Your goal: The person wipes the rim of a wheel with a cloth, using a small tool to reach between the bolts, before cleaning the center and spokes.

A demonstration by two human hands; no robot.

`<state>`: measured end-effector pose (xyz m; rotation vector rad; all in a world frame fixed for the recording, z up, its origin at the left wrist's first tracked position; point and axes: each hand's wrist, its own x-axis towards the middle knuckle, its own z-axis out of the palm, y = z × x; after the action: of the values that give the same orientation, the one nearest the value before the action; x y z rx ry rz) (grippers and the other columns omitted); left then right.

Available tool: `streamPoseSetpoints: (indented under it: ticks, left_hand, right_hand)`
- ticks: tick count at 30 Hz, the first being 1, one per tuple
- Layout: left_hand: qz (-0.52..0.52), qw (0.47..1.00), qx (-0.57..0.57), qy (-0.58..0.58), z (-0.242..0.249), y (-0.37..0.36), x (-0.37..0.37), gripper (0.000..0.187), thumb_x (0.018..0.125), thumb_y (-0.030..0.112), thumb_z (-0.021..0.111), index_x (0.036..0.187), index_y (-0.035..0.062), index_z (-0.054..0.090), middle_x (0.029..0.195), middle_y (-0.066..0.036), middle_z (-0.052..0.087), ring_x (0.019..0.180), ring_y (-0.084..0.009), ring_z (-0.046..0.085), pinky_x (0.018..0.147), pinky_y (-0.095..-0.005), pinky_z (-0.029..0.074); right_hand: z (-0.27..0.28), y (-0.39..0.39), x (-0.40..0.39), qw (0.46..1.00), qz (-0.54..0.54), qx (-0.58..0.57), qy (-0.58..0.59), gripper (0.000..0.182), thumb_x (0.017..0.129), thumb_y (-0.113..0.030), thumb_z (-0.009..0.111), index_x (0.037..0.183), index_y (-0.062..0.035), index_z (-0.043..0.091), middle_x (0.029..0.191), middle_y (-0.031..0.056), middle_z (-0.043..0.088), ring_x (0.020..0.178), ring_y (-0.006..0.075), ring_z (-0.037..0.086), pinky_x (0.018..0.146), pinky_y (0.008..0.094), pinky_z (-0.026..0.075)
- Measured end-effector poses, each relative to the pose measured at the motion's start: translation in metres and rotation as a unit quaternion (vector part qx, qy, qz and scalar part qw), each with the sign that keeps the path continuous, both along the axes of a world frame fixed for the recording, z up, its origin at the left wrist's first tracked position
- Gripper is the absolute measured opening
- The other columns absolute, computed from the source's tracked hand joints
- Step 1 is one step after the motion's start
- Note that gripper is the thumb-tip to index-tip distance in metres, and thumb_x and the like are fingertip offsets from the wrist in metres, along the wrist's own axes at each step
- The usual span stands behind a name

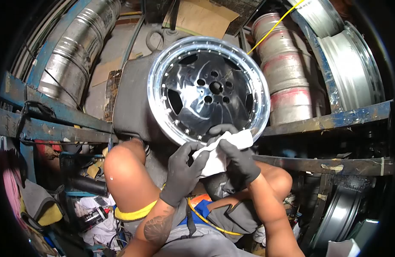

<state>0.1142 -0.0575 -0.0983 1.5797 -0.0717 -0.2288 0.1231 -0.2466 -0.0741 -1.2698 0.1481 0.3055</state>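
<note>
A polished wheel rim (193, 115) with a mirror-like dark face and a bright lip lies on a dark padded stand (133, 94) before me. Over its near edge, a white cloth (216, 156) is bunched between my two gloved hands. My left hand (184, 169), in a dark grey glove, pinches the cloth's left side with thumb and fingers. On the other side my right hand (238, 158), gloved alike, grips the cloth, its thumb across the top. Some right-hand fingers are hidden behind the cloth.
Blue metal racks (334, 118) flank me. Stacked rims stand at left (71, 55) and right (287, 68), with more silver rims (351, 68) further right. A yellow hose (274, 26) hangs at upper right. Rags and a bottle (95, 217) lie low on the left.
</note>
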Motion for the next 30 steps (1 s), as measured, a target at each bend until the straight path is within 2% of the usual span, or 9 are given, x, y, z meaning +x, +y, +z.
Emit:
streamPoseSetpoints:
  ticks: [7,10,14,17,18,19,23,28,30]
  left_hand:
    - [0.001,0.996,-0.091,-0.025,-0.009,-0.003,-0.002,0.02,0.1,0.017,0.066,0.107,-0.0009,0.066,0.097,-0.004,0.064,0.085,-0.0052,0.056,0.076,-0.0239,0.048]
    - [0.03,0.979,-0.182,0.089,-0.007,-0.007,-0.006,0.021,0.104,0.02,0.061,0.109,0.0001,0.061,0.102,-0.004,0.064,0.086,-0.0078,0.061,0.076,-0.0234,0.05]
    - [0.133,0.985,-0.108,0.019,-0.019,-0.004,-0.002,0.017,0.101,0.017,0.064,0.101,0.001,0.058,0.095,-0.003,0.063,0.084,-0.0074,0.059,0.075,-0.0241,0.05]
    - [0.058,0.995,-0.029,-0.081,-0.015,0.0,-0.002,0.014,0.094,0.011,0.069,0.095,0.0009,0.059,0.093,-0.004,0.063,0.083,-0.0087,0.059,0.075,-0.0252,0.05]
    - [0.042,0.986,0.029,-0.157,-0.01,0.001,0.001,0.013,0.088,0.007,0.071,0.091,0.0006,0.061,0.093,-0.004,0.063,0.084,-0.0102,0.06,0.076,-0.0261,0.05]
    - [0.072,0.984,0.002,-0.162,-0.004,-0.004,0.001,0.018,0.085,0.014,0.077,0.093,0.0021,0.066,0.088,-0.01,0.066,0.079,-0.0254,0.065,0.074,-0.036,0.053]
    - [0.009,0.998,-0.054,-0.043,-0.008,-0.001,-0.004,0.017,0.089,0.015,0.076,0.095,0.0006,0.067,0.088,-0.01,0.067,0.079,-0.0197,0.065,0.076,-0.0325,0.053]
    - [0.005,0.987,-0.162,0.017,-0.011,0.002,-0.007,0.018,0.099,0.014,0.066,0.092,-0.0015,0.067,0.085,-0.002,0.066,0.077,-0.0077,0.057,0.072,-0.0263,0.048]
    - [-0.014,0.968,-0.223,0.115,-0.011,0.003,-0.01,0.019,0.1,0.015,0.065,0.09,-0.0011,0.066,0.087,0.0,0.065,0.077,-0.0054,0.056,0.07,-0.025,0.047]
  right_hand:
    - [0.015,-0.009,-0.004,0.998,0.027,-0.061,-0.012,0.024,0.095,-0.015,0.073,0.114,-0.0024,0.068,0.106,0.0039,0.07,0.096,0.0085,0.064,0.085,0.0251,0.052]
    - [0.016,-0.011,-0.001,0.996,0.044,-0.076,-0.007,0.02,0.093,-0.014,0.075,0.108,-0.002,0.071,0.105,0.0041,0.07,0.094,0.0083,0.065,0.084,0.025,0.052]
    - [0.015,-0.009,-0.001,0.996,0.059,-0.063,0.028,0.02,0.092,-0.013,0.076,0.108,-0.0019,0.072,0.102,0.0038,0.071,0.094,0.0073,0.064,0.084,0.0249,0.052]
    - [0.015,-0.007,-0.004,0.995,0.032,-0.091,0.023,0.02,0.093,-0.014,0.075,0.108,-0.002,0.072,0.099,0.003,0.072,0.09,0.0067,0.064,0.08,0.0244,0.052]
    - [0.013,-0.012,-0.002,0.996,0.025,-0.085,0.02,0.02,0.093,-0.015,0.074,0.107,-0.0021,0.072,0.099,0.0029,0.072,0.09,0.0068,0.063,0.08,0.0242,0.051]
    - [0.013,-0.013,-0.002,0.997,0.018,-0.076,0.022,0.019,0.093,-0.015,0.074,0.107,-0.0021,0.072,0.099,0.0027,0.072,0.089,0.0068,0.063,0.079,0.0241,0.051]
    - [0.014,-0.015,-0.006,0.998,-0.029,0.023,0.042,0.02,0.094,-0.018,0.071,0.106,-0.0019,0.072,0.099,0.0041,0.072,0.091,0.0083,0.064,0.079,0.0252,0.052]
    - [0.016,-0.023,-0.01,0.99,0.049,-0.126,-0.034,0.045,0.069,-0.014,0.095,0.106,-0.0035,0.072,0.107,0.0085,0.072,0.1,0.0173,0.069,0.088,0.0339,0.057]
    - [0.014,-0.029,-0.014,0.972,0.103,-0.189,-0.089,0.041,0.076,-0.017,0.092,0.11,-0.003,0.073,0.11,0.0091,0.072,0.102,0.0171,0.069,0.089,0.0329,0.056]
